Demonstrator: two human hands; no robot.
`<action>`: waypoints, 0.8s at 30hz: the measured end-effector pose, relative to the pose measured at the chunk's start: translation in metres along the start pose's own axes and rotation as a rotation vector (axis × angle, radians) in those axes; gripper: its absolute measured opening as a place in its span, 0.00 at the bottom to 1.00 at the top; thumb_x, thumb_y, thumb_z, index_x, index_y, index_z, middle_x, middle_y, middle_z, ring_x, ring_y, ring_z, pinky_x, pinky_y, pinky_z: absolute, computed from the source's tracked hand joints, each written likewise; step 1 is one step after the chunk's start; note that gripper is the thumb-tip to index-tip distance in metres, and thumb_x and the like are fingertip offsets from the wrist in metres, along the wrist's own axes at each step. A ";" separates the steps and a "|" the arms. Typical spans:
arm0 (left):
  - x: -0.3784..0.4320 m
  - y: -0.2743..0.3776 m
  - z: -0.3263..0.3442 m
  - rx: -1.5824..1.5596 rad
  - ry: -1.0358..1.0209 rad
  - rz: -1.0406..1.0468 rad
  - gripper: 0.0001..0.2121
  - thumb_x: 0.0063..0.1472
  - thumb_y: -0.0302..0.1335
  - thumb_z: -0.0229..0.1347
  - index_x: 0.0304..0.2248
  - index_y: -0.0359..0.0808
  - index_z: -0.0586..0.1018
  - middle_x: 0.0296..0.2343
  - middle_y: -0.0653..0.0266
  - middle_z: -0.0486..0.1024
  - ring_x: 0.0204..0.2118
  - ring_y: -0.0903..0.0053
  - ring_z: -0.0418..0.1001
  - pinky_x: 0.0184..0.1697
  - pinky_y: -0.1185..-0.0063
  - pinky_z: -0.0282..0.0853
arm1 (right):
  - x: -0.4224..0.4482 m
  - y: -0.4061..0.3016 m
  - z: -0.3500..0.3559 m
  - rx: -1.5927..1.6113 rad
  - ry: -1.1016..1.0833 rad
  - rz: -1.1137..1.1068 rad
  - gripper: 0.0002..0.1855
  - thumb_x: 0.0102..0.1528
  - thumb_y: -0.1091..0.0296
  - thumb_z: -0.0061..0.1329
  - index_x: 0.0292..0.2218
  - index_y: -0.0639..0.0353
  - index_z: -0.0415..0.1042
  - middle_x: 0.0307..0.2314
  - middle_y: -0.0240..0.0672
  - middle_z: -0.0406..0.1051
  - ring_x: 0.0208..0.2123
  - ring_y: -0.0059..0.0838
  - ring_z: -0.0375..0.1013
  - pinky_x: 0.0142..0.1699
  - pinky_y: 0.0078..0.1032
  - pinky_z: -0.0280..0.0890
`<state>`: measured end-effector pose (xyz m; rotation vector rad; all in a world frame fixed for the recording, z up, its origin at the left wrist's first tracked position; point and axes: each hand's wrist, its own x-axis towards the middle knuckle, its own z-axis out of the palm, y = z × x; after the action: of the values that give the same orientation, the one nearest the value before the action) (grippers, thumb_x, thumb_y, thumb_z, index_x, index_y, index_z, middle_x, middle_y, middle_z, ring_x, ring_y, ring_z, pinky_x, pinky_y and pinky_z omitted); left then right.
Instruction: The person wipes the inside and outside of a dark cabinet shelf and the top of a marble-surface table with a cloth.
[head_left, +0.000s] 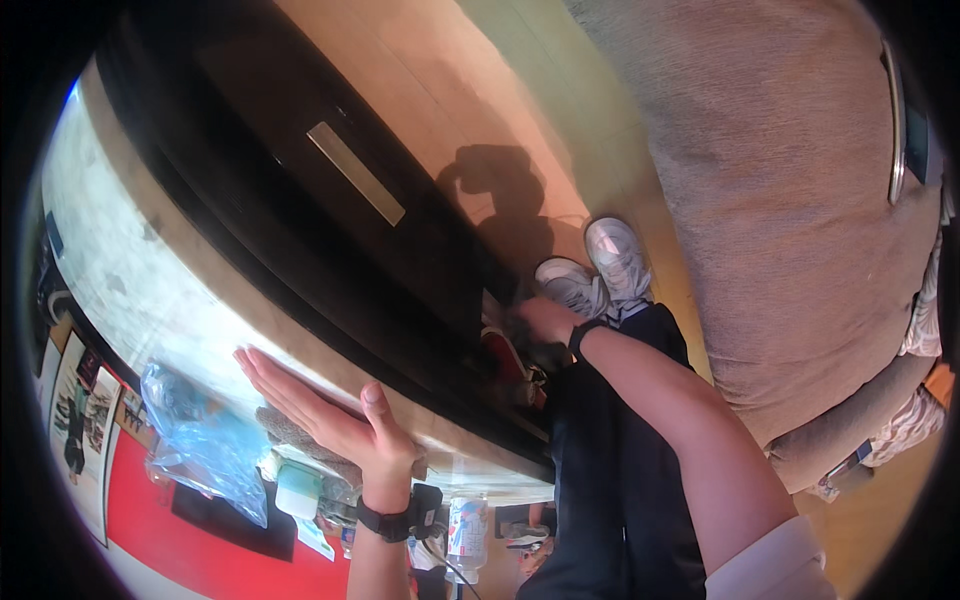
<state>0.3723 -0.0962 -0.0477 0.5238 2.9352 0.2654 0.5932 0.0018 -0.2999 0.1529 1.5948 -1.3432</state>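
Note:
My left hand (330, 424) rests on the pale stone-like top (187, 300) of a dark cabinet, fingers extended together and thumb apart, with nothing held. A brown cloth (289, 427) lies beside it, partly hidden by the hand. My right hand (551, 319) reaches down to an opening at the end of the dark cabinet front (360, 255). Its fingers are blurred next to a dark object, and whether they grip it is unclear. Inside the opening, a red item with a pale edge (499, 356) shows among other small things.
A blue translucent plastic bag (206, 442), a white and pale green container (298, 487) and a clear bottle (467, 532) stand along the top. A gold handle plate (356, 174) marks the cabinet front. A brown sofa (780, 210) lines the right, near my sneakers (619, 259).

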 end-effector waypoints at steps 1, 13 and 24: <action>0.001 -0.001 -0.001 0.000 0.002 0.005 0.41 0.61 0.54 0.41 0.64 0.35 0.45 0.64 0.53 0.41 0.67 0.59 0.36 0.66 0.61 0.30 | -0.004 -0.005 0.009 0.043 0.098 0.000 0.34 0.44 0.77 0.50 0.54 0.60 0.60 0.45 0.50 0.67 0.49 0.51 0.66 0.54 0.38 0.63; -0.001 -0.002 0.002 -0.007 -0.003 -0.032 0.44 0.58 0.55 0.43 0.63 0.32 0.44 0.63 0.49 0.40 0.67 0.56 0.36 0.66 0.59 0.32 | 0.079 -0.075 -0.077 0.560 0.849 -0.263 0.27 0.43 0.78 0.50 0.47 0.60 0.67 0.39 0.50 0.71 0.45 0.53 0.69 0.49 0.39 0.65; -0.002 -0.003 0.003 -0.049 0.044 -0.061 0.44 0.57 0.56 0.43 0.63 0.34 0.45 0.63 0.50 0.41 0.67 0.56 0.37 0.65 0.57 0.33 | 0.075 -0.087 -0.071 0.652 0.846 -0.199 0.27 0.46 0.74 0.52 0.50 0.60 0.65 0.40 0.51 0.72 0.44 0.50 0.71 0.47 0.35 0.66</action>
<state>0.3734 -0.0991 -0.0512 0.4257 2.9725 0.3453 0.4591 -0.0099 -0.3053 1.1014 1.7833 -2.0875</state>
